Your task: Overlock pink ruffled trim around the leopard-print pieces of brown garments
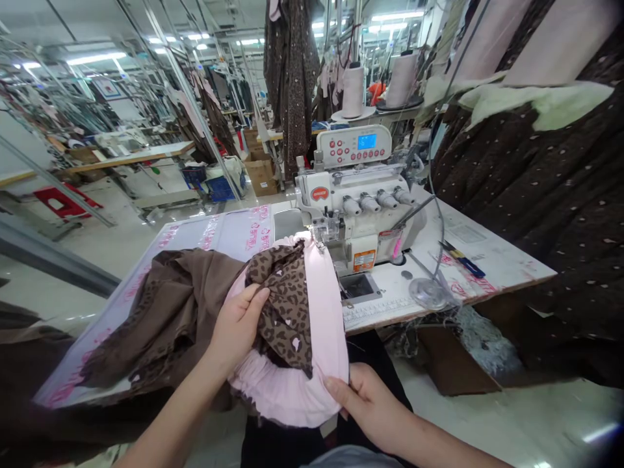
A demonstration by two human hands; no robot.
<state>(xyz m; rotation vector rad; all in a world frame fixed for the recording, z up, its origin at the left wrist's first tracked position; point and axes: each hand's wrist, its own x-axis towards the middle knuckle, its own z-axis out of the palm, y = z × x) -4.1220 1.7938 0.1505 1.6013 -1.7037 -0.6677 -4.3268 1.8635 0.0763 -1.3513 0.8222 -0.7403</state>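
R hand (pixel 363 400) part hidden, gripping pink band (pixel 327 325); L hand (pixel 238 322) pinches leopard print (pixel 287 318), brown cloth (pixel 195 286) to left.

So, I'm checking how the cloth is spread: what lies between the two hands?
In the head view, leopard-print fabric, then the pink band, lie between the left hand and the right hand.

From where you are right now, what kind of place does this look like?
Most likely a garment factory's sewing floor. There's an industrial-looking sewing machine right in front, large thread cones behind it, and dark patterned cloth hanging in the background.
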